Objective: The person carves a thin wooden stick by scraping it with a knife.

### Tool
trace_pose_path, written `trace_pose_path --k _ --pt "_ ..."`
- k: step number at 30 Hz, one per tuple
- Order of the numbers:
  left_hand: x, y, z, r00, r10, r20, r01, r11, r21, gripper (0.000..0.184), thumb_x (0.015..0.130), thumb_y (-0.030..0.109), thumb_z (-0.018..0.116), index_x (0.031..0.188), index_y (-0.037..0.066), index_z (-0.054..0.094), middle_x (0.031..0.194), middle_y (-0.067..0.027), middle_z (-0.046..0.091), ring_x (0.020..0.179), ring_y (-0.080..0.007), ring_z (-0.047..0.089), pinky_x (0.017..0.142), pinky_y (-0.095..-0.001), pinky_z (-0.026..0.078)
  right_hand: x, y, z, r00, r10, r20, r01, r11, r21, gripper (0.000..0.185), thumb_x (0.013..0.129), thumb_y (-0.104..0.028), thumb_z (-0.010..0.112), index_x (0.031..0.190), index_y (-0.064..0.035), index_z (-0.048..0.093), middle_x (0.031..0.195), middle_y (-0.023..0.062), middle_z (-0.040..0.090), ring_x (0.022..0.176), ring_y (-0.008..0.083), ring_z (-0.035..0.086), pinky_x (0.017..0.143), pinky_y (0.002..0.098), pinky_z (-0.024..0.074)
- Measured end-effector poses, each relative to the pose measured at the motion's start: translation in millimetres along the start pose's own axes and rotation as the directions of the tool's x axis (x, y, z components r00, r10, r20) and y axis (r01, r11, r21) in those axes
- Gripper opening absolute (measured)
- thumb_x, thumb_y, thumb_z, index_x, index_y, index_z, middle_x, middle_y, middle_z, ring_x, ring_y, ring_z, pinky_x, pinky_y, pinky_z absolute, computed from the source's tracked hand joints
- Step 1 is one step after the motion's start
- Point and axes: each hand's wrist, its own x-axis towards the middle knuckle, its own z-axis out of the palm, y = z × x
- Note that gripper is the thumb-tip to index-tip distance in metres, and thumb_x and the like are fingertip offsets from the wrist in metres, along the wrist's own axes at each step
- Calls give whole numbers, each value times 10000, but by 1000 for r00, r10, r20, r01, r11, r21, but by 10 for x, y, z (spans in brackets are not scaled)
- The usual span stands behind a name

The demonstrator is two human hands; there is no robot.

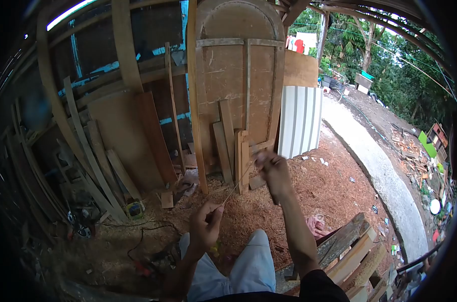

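Note:
My left hand [206, 225] is in front of my knees, thumb and fingers pinched on the end of a thin, pale strand [233, 190], like string or a fine strip. The strand slants up and to the right toward my right hand [274, 173]. That hand is raised higher, its fingers curled closed at the strand's upper end and slightly blurred. I cannot make out the strand's exact material. Below the strand are my knees in light blue trousers [256, 259].
Wooden boards [227, 146] lean against a large arched door panel [223, 75]. White corrugated sheet [300, 121] stands to its right. Wood shavings [309, 186] cover the ground. Stacked timber [346, 251] lies by my right arm. Power tools [81, 225] and cords are at the left.

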Motion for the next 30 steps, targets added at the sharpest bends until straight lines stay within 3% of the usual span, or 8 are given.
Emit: trace_pose_path --k 5,8,11,16,20,22,25,30 --pt "14 -292 -148 996 -19 -84 20 1000 10 135 906 141 547 873 13 573 556 35 434 489 -14 363 439 -211 293 176 176 -244 998 -11 -65 15 997 73 239 915 -238 542 870 -15 617 622 -20 509 456 30 380 404 192 280" --pt "222 -252 -172 967 -254 28 248 905 -346 116 910 132 529 920 19 552 648 19 444 485 -29 356 414 -205 287 50 344 -105 999 47 5 -47 999 -8 286 934 -278 507 896 -14 612 624 -18 502 458 34 375 415 197 278" --pt "356 -142 -146 949 -305 79 306 830 -467 125 909 147 547 884 24 539 641 31 444 481 -30 355 411 -198 289 -157 338 106 992 83 93 -81 996 -35 323 948 -311 470 939 -17 603 617 -18 491 468 41 372 429 199 280" --pt "363 35 -81 969 -231 89 245 848 -470 117 905 138 553 922 23 567 614 42 428 486 -25 354 422 -192 293 -403 184 303 966 1 257 12 999 -49 321 978 -277 394 1147 -37 524 619 -11 488 509 44 378 470 187 285" --pt "316 -46 -89 962 -250 114 273 839 -471 104 906 131 551 933 34 579 611 50 426 495 -18 345 432 -186 283 -480 78 420 967 -33 252 24 999 39 289 972 -230 420 1164 -36 513 631 2 511 525 49 410 488 191 315" --pt "288 -42 -97 955 -258 144 296 835 -465 102 908 128 549 935 34 578 613 54 425 503 -12 342 436 -185 280 -475 43 465 925 -30 379 66 994 -82 253 960 -195 451 1129 -26 534 642 12 534 544 52 443 512 194 347" --pt "263 -40 -97 962 -229 151 273 855 -441 97 912 124 544 935 36 576 622 62 425 518 0 338 442 -182 274 -447 61 507 882 -25 472 71 994 -80 229 955 -191 464 1054 -17 574 639 11 544 534 48 444 503 194 356" --pt "187 -115 -136 985 -123 123 161 914 -372 97 915 123 540 932 36 577 647 70 438 524 7 339 445 -177 268 -370 -1 470 887 39 459 20 992 -123 231 943 -208 493 925 -13 615 626 3 550 517 42 438 471 191 349"
